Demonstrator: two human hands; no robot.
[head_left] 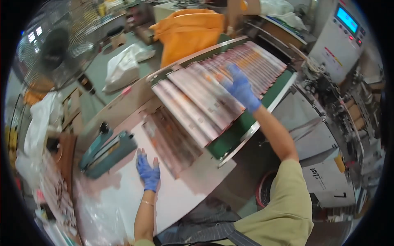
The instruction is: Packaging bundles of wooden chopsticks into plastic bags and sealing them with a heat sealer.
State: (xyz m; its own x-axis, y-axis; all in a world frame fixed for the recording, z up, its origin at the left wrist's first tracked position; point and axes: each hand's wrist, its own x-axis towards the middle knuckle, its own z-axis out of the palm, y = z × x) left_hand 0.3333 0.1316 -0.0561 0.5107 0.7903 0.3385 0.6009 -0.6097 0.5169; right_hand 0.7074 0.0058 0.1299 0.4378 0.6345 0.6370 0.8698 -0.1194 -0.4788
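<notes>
A row of long, flat pinkish packets [193, 98] overlaps along a green conveyor belt [230, 139]. Over the middle of that row is my right hand [240, 86] in a blue glove, its fingers stretched out and a little blurred; whether it touches the packets I cannot tell. At the belt's lower end, more long packets [168, 141] lie in a pile on the pale table [205, 176]. My left hand [147, 170], in a blue glove with bare fingertips, is open at the table, just left of this pile. Nothing is in it.
A grey-green bench device [108, 153], perhaps a sealer, stands left of my left hand. Clear plastic film [100, 217] lies at the near left. Beyond the belt are an orange sack [188, 33] and a white sack [125, 67]. A machine cabinet with a lit screen [347, 20] stands far right.
</notes>
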